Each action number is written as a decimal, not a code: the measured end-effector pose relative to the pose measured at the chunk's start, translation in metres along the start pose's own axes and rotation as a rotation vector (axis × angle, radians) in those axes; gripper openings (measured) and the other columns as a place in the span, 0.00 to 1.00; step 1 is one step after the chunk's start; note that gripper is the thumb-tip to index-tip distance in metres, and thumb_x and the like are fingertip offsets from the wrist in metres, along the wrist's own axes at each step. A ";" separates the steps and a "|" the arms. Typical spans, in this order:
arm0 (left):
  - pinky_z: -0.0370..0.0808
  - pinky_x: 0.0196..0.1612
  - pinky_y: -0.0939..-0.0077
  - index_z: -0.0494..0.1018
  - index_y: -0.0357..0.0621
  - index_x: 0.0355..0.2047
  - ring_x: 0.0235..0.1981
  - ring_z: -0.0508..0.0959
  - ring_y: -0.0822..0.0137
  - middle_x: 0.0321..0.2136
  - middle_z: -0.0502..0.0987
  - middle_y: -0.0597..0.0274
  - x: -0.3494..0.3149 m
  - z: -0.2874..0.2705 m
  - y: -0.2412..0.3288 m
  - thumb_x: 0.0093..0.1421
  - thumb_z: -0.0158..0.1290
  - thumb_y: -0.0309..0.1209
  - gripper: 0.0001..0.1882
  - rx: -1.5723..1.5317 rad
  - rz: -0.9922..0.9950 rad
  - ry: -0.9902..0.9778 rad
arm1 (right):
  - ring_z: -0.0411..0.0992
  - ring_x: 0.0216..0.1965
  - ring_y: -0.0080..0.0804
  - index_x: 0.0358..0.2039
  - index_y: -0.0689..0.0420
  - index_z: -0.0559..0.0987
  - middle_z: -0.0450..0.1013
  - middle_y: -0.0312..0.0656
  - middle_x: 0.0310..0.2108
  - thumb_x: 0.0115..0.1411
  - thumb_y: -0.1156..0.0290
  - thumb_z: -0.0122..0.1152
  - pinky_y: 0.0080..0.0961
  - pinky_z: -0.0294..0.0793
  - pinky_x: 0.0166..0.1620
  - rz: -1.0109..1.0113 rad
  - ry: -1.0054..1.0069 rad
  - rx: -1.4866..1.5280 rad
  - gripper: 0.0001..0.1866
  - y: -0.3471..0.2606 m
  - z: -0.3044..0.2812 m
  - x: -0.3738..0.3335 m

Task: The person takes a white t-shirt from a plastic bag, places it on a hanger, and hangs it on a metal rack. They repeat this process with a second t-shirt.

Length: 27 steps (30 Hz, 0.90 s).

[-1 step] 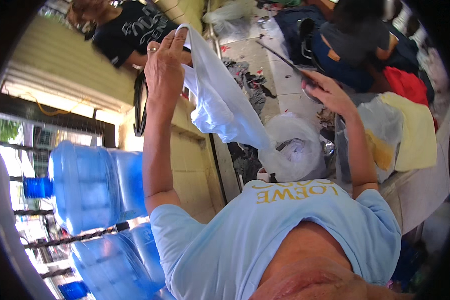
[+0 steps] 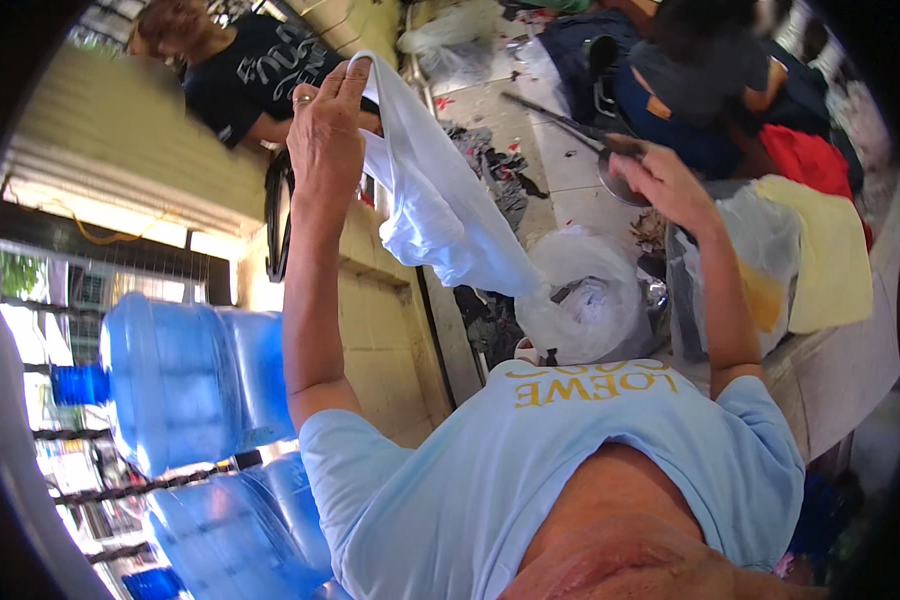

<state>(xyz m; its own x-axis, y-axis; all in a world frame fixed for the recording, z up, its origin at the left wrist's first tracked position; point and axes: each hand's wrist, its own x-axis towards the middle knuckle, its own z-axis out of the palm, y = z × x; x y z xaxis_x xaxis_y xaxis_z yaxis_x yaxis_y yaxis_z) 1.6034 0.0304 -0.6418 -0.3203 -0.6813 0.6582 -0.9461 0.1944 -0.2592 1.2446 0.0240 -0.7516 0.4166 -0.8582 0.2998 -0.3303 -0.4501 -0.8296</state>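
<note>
My left hand, raised at the upper left, pinches the top edge of a white cloth between its fingers. The cloth hangs slanting down to the right, bunched along its lower side. Its low end reaches the rim of a clear plastic bag that has white material inside. Farther right, my right hand grips a pair of dark scissors by the handles. The long blades point to the upper left, slightly parted, and stay apart from the cloth. Part of the handles is hidden by my fingers.
Fabric scraps litter the tiled floor beyond the bag. A yellow cloth lies over plastic at right. Blue water jugs are stacked at left. One person in black is at upper left; another in grey is at upper right.
My right hand and the scissors have shifted slightly left, and the blades look more parted. The left hand keeps its hold on the white cloth.
</note>
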 end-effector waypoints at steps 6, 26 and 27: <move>0.72 0.49 0.62 0.69 0.49 0.52 0.44 0.73 0.45 0.50 0.72 0.61 0.049 0.036 0.031 0.50 0.44 0.15 0.28 -0.147 0.144 -0.031 | 0.62 0.19 0.26 0.26 0.63 0.69 0.63 0.39 0.17 0.64 0.72 0.49 0.23 0.61 0.25 -0.337 0.209 -0.470 0.11 -0.097 -0.075 -0.023; 0.73 0.29 0.63 0.71 0.43 0.39 0.29 0.76 0.51 0.33 0.72 0.57 0.092 0.037 0.094 0.54 0.54 0.24 0.11 -0.677 0.506 0.416 | 0.71 0.32 0.44 0.38 0.62 0.72 0.72 0.48 0.31 0.57 0.69 0.58 0.31 0.70 0.37 -0.713 0.861 -0.842 0.12 -0.123 -0.040 0.031; 0.72 0.29 0.63 0.71 0.42 0.39 0.30 0.75 0.49 0.32 0.72 0.55 0.092 0.035 0.097 0.55 0.54 0.24 0.10 -0.704 0.502 0.393 | 0.71 0.33 0.43 0.43 0.62 0.71 0.71 0.47 0.33 0.57 0.69 0.59 0.30 0.69 0.38 -0.791 1.037 -0.927 0.16 -0.117 -0.035 0.019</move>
<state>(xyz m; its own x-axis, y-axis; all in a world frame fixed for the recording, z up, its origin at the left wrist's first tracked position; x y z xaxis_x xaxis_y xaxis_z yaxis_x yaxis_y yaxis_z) 1.4835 -0.0380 -0.6308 -0.5695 -0.1415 0.8097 -0.4642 0.8683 -0.1748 1.2619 0.0513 -0.6326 0.1235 0.0383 0.9916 -0.8580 -0.4979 0.1261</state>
